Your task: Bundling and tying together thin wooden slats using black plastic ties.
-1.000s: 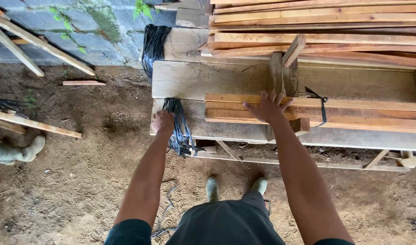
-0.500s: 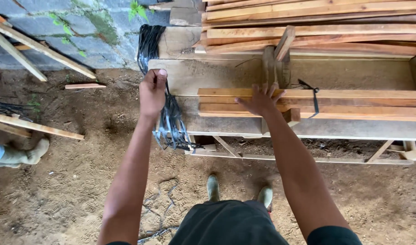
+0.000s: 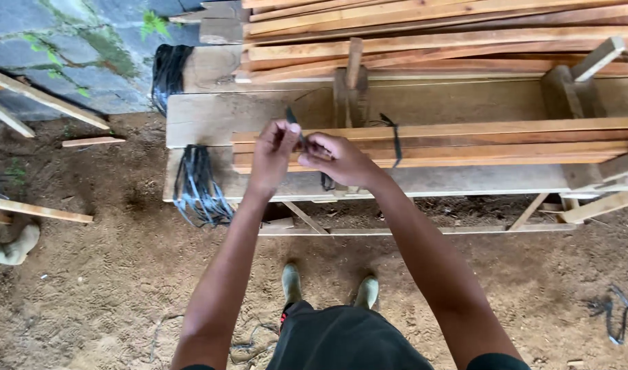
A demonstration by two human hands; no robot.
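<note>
My left hand and right hand pinch a thin black strap between closed fingertips, just above the wooden slats on the workbench.

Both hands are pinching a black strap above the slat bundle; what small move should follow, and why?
Probably lower the black strap and pass it around the bundle of wooden slats. The left hand and right hand hold it between them just above the bundle's left end, and another black strap already circles the slats further along.
</note>
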